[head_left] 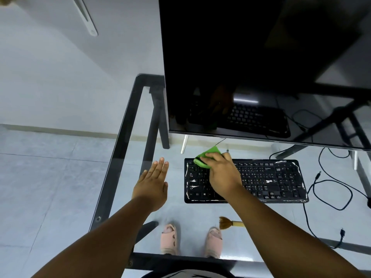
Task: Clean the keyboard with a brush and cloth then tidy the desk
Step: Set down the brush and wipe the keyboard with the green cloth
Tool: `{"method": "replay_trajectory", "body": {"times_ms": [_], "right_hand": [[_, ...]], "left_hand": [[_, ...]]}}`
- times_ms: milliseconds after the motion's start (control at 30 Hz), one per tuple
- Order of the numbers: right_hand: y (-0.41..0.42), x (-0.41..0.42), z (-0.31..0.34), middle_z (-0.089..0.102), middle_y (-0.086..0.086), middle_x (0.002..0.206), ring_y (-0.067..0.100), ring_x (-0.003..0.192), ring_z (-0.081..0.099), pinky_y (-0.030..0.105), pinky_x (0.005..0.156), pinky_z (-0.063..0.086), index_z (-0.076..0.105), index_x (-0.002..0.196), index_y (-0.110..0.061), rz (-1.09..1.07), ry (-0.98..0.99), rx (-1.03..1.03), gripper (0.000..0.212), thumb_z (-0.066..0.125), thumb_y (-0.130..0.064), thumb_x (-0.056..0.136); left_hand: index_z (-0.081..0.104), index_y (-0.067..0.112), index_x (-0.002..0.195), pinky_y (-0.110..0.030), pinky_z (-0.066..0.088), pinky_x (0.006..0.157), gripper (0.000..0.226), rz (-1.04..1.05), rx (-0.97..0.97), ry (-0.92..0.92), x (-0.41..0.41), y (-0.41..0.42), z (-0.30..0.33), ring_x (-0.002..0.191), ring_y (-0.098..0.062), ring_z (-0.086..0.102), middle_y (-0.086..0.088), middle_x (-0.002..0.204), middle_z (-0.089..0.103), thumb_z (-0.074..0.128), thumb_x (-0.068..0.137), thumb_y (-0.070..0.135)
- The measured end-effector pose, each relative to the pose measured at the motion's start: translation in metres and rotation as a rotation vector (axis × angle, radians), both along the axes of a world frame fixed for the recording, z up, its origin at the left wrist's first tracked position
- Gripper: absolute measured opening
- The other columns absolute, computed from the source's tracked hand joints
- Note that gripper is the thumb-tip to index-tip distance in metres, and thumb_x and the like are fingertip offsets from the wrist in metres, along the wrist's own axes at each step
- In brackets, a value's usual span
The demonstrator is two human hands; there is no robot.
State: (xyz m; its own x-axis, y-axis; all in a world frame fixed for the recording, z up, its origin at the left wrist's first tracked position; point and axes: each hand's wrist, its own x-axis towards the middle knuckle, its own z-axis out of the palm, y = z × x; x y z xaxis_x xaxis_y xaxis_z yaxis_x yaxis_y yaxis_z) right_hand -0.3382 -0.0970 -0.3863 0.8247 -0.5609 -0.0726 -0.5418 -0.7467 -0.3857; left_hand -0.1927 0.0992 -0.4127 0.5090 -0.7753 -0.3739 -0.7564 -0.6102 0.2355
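The black keyboard [246, 181] is the landmark here: it lies flat on the glass desk [124, 125] with its long axis running left to right, just in front of the dark monitor [261, 67]. The right hand [221, 176] rests over the keyboard's left end, fingers curled down on a green cloth [204, 158] that is bunched and pressed onto the far-left corner, over the top rows of keys. Most of the board, including its whole middle and right end, stretches away to the right of that hand, so any wiping stroke along the rows would, I judge, have to travel rightward along the long axis. The left hand [152, 183] is off the keyboard's left edge, near it but apart, flat and spread with nothing in it; whether it touches the glass or hovers just above I cannot tell. It is the closer hand for steadying the keyboard's left end. The brush [230, 223] lies on the glass on the near side of the keyboard, bristles pointing left, its handle partly hidden under the right forearm; the right hand is the nearer one to it, but is occupied by the cloth. Loose black cables [331, 189] trail off the keyboard's right end
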Motion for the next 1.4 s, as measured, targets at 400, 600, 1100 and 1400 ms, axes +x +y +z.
{"method": "replay_trajectory", "body": {"times_ms": [400, 600, 1100, 1400], "right_hand": [[0.021, 0.010, 0.002, 0.052, -0.022, 0.137, 0.015, 0.110, 0.039, 0.034, 0.077, 0.053, 0.060, 0.127, -0.041, 0.254, 0.029, 0.017, 0.063, 0.052, 0.004, 0.084], [0.025, 0.024, 0.004, 0.052, -0.021, 0.137, 0.015, 0.110, 0.038, 0.035, 0.080, 0.053, 0.060, 0.130, -0.038, 0.208, 0.040, 0.010, 0.066, 0.051, 0.007, 0.082], [0.028, -0.021, -0.001, 0.067, -0.018, 0.117, 0.014, 0.101, 0.045, 0.036, 0.075, 0.055, 0.073, 0.110, -0.031, 0.253, -0.070, 0.126, 0.052, 0.049, 0.003, 0.079], [0.022, -0.039, -0.007, 0.063, -0.024, 0.121, 0.012, 0.104, 0.043, 0.039, 0.071, 0.056, 0.071, 0.111, -0.037, 0.314, -0.003, 0.083, 0.056, 0.047, 0.002, 0.079]], "left_hand": [[-0.018, 0.024, 0.150, -0.034, -0.002, 0.121, 0.062, -0.028, 0.028, 0.004, 0.001, 0.001, -0.001, 0.146, -0.013, -0.019, 0.009, 0.155, -0.028, 0.020, 0.102, 0.034], [-0.018, 0.024, 0.151, -0.034, -0.001, 0.121, 0.062, -0.037, 0.046, 0.011, 0.003, 0.000, 0.000, 0.145, -0.013, -0.019, 0.009, 0.155, -0.028, 0.020, 0.102, 0.034], [-0.017, 0.023, 0.151, -0.036, 0.000, 0.121, 0.062, -0.020, 0.041, 0.010, 0.000, 0.000, -0.001, 0.146, -0.014, -0.018, 0.007, 0.157, -0.026, 0.020, 0.102, 0.033], [-0.018, 0.024, 0.150, -0.036, -0.001, 0.121, 0.062, -0.009, 0.046, 0.003, -0.001, -0.001, -0.002, 0.146, -0.015, -0.019, 0.006, 0.156, -0.027, 0.019, 0.102, 0.033]]}}
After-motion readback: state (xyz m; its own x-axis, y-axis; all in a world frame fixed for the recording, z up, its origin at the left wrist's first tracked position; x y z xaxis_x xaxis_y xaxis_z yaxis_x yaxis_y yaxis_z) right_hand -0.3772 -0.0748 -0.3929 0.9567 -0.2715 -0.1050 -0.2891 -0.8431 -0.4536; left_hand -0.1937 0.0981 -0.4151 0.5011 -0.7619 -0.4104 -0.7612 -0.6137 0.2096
